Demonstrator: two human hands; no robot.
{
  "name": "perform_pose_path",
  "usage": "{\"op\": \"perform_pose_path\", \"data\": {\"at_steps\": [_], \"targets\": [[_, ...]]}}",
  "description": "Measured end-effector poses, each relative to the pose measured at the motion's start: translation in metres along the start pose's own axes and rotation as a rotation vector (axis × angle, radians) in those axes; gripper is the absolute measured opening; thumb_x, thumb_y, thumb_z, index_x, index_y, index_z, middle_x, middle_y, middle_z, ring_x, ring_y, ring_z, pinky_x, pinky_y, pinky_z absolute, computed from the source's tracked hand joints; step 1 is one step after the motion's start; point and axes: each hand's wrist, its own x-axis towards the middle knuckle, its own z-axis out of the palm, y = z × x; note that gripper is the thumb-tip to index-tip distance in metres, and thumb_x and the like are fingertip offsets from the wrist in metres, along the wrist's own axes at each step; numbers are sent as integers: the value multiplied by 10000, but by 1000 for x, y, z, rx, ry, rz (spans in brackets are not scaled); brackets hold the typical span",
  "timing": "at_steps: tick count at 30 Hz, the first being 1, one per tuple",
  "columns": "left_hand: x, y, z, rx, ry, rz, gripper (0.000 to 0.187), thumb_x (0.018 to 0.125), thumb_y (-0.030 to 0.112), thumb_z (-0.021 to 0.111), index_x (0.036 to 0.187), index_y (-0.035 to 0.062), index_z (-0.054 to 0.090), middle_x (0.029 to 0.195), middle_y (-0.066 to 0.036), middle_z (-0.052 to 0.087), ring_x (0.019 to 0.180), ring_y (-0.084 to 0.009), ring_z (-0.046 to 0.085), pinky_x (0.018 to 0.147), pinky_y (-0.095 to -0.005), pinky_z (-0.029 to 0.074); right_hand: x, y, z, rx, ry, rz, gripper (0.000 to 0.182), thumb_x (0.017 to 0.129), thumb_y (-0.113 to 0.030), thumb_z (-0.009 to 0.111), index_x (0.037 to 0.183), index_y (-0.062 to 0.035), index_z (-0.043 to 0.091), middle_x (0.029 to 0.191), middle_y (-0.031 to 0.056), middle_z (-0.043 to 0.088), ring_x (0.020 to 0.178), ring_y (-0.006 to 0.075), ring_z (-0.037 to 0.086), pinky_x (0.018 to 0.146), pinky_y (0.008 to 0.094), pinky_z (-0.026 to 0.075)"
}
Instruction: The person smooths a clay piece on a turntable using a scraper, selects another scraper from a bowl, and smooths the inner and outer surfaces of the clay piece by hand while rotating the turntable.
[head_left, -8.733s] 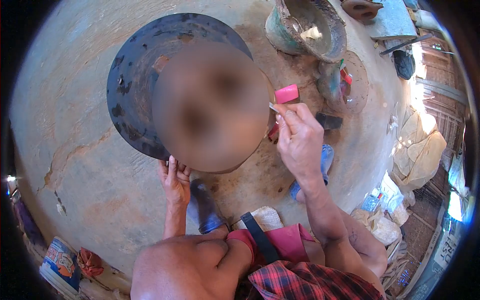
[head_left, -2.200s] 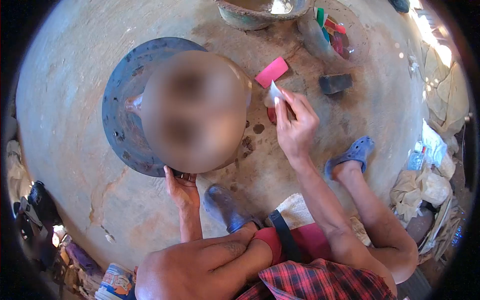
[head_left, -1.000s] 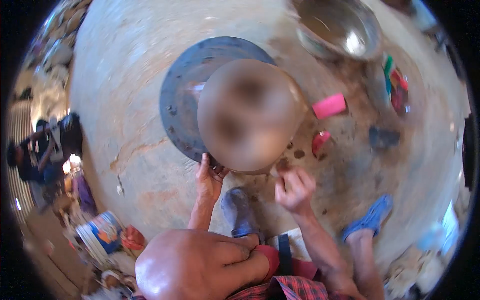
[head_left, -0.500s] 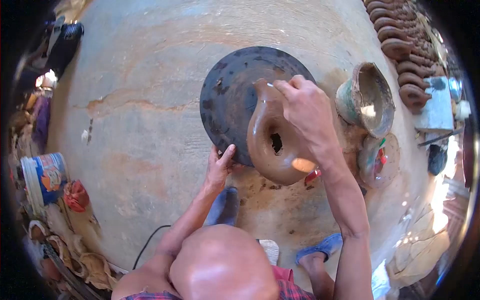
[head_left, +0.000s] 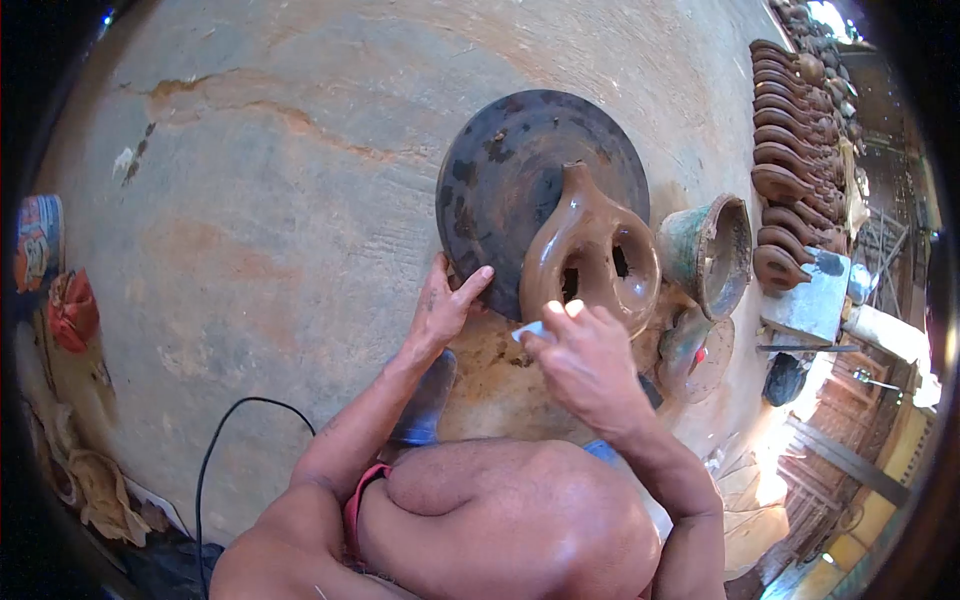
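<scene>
A wet brown clay vessel (head_left: 590, 245) with a narrow neck and two dark openings lies over the right part of a round dark wheel (head_left: 490, 200). My left hand (head_left: 450, 305) is at the wheel's lower left edge, thumb and fingers apart, with nothing held. Beside the vessel's lower end, my right hand (head_left: 585, 360) is closed on a small whitish piece (head_left: 530, 330), whose tip shows at the fingers.
A greenish, clay-crusted bucket (head_left: 685, 250) stands right of the wheel, with a shallow container (head_left: 695, 355) below it. Rows of clay pieces (head_left: 785, 180) line the upper right. A red bundle (head_left: 73, 310) lies far left; a black cable (head_left: 215, 430) curves at lower left.
My right hand has moved from the vessel's neck down to its lower end. The vessel has turned, so two openings now show. The view has shifted to the right.
</scene>
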Motion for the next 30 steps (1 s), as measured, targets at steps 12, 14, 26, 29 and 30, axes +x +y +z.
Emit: {"op": "perform_pose_path", "data": {"at_steps": [12, 14, 26, 29, 30], "targets": [[2, -1, -3, 8, -3, 56, 691, 999, 422, 796, 1424, -58, 539, 1208, -159, 715, 908, -189, 733, 700, -349, 631, 83, 58, 5, -241, 55, 156, 222, 901, -92, 688, 1104, -106, 774, 1050, 129, 640, 911, 321, 722, 788, 430, 631], [3, -2, -3, 2, 17, 80, 701, 996, 427, 798, 1433, -55, 538, 1207, -160, 722, 922, -195, 737, 704, -345, 631, 74, 37, 4, -229, -9, 44, 173, 898, -114, 696, 1051, -80, 769, 1088, 141, 615, 952, 321, 715, 805, 433, 631], [6, 3, -8, -6, 7, 87, 733, 972, 460, 810, 1469, -18, 560, 1260, -144, 736, 1047, -224, 736, 743, -357, 630, 46, 21, -29, -80, -8, -32, 184, 812, -52, 725, 986, -81, 777, 976, 100, 698, 914, 291, 735, 790, 424, 631], [9, -4, -9, 46, 27, 109, 738, 969, 464, 813, 1472, -14, 563, 1266, -142, 733, 1031, -218, 730, 731, -347, 618, 94, 63, -30, -243, 4, 162, 245, 926, -97, 706, 1147, -121, 809, 1113, 148, 699, 991, 337, 754, 861, 466, 615], [11, -6, -9, 105, 54, 141, 733, 968, 462, 814, 1468, -15, 568, 1268, -141, 731, 1021, -215, 727, 722, -343, 612, 102, 67, -24, -242, 5, 155, 245, 926, -97, 706, 1147, -121, 809, 1113, 148, 699, 991, 337, 754, 861, 466, 615]]}}
